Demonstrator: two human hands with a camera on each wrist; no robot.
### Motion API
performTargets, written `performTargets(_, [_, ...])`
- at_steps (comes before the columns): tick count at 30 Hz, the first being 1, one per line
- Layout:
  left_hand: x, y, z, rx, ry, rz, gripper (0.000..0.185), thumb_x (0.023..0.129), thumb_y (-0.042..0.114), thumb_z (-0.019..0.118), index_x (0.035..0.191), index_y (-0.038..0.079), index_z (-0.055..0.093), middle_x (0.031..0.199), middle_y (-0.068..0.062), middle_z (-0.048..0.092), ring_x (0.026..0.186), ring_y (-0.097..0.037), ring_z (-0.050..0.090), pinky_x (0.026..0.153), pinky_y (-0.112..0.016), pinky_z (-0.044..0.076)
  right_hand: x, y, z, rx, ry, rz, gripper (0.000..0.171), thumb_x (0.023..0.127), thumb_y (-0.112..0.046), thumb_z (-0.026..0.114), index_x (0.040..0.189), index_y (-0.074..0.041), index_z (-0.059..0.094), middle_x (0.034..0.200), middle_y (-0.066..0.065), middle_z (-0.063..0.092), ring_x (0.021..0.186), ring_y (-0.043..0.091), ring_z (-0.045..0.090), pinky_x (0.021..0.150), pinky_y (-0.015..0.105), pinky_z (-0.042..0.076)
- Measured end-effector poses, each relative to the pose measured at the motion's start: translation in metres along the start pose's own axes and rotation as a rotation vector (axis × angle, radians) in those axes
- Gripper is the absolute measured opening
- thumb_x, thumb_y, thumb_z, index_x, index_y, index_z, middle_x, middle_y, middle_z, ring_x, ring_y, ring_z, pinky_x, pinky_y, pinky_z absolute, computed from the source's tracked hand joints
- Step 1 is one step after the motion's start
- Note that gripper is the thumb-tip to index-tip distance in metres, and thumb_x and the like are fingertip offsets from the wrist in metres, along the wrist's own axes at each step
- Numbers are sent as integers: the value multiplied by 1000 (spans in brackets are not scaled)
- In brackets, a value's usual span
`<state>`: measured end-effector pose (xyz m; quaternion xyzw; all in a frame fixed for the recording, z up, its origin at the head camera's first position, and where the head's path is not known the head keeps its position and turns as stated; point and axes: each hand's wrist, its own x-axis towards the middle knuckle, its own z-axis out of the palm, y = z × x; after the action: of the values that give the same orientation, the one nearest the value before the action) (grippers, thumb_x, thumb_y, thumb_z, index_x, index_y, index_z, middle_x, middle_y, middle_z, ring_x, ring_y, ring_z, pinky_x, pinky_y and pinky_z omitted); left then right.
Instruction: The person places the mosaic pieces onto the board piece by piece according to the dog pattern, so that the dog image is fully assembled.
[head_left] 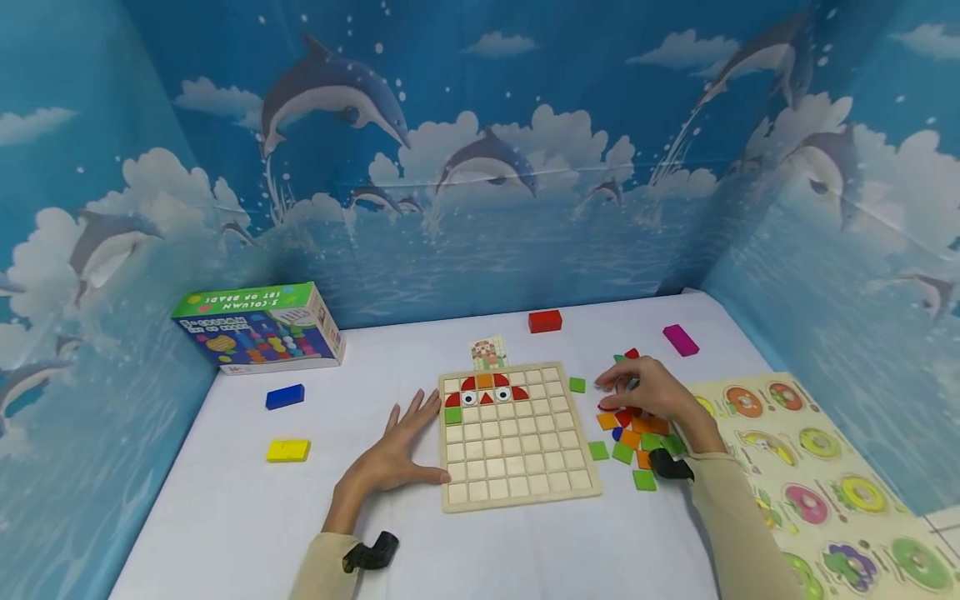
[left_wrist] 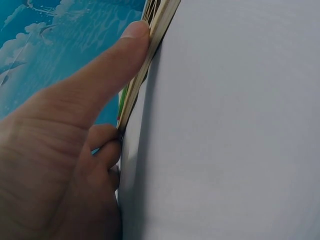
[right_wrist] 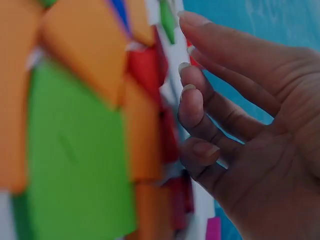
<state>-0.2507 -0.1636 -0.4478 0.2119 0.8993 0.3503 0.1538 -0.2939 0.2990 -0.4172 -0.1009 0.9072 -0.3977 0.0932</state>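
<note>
My left hand (head_left: 397, 454) lies spread at the left side of a wooden grid board (head_left: 519, 462), its thumb (left_wrist: 135, 37) against the board's edge. Along the board's top rows sit red pieces, an orange square (head_left: 484, 381), two white eye pieces (head_left: 503, 395) and a green square (head_left: 453, 415). Over a loose heap of tiles to the right of the board hovers my right hand (head_left: 651, 390), fingers loosely bent and nothing between them in the right wrist view. Orange tiles (right_wrist: 85, 45), a green tile (right_wrist: 75, 150) and red pieces (right_wrist: 145, 67) fill the heap.
A small picture card (head_left: 489, 353) touches the board's top edge. Red (head_left: 545, 322), magenta (head_left: 681, 340), blue (head_left: 285, 397) and yellow (head_left: 288, 451) blocks lie around the table. A toy box (head_left: 262, 329) stands back left; a fruit-picture board (head_left: 813, 467) covers the right side.
</note>
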Motion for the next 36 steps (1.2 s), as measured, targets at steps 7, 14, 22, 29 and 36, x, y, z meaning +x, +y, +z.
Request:
performTargets(7, [-5, -1, -1, -23, 17, 0, 127, 75, 40, 100, 174, 17, 22, 181, -1, 13, 168, -23, -4, 135, -53, -10, 5, 6, 5, -12, -25, 4, 20, 88, -8, 90, 106, -6, 83, 87, 5, 65, 83, 24, 56, 62, 22, 50])
performTargets(14, [-3, -2, -2, -28, 19, 9, 127, 75, 40, 100, 173, 17, 23, 181, -2, 12, 168, -24, -4, 135, -53, -11, 6, -2, 6, -35, -41, 14, 14, 89, -14, 91, 95, -8, 80, 83, 4, 64, 81, 23, 57, 61, 25, 50])
performTargets(22, [-2, -3, -2, -37, 31, 25, 127, 74, 41, 100, 173, 16, 26, 181, -6, 14, 169, -30, -2, 135, -57, -9, 9, -14, 13, -8, -60, -88, 22, 92, -7, 86, 112, -4, 79, 87, 6, 67, 79, 21, 59, 64, 23, 55])
performTargets(29, [1, -2, -2, -32, 18, 23, 126, 76, 40, 100, 173, 17, 24, 182, -3, 12, 168, -26, -4, 135, -54, -11, 13, -22, 25, 71, -45, -211, 14, 97, -7, 81, 110, -1, 82, 96, 10, 79, 75, 20, 61, 64, 22, 53])
performTargets(36, [-1, -2, 0, -23, 19, 26, 125, 76, 40, 100, 173, 15, 24, 181, -3, 13, 168, -27, -3, 135, -54, -11, 18, -37, 50, 248, -12, -92, 9, 95, -10, 84, 97, -2, 81, 90, 10, 79, 76, 22, 68, 63, 23, 54])
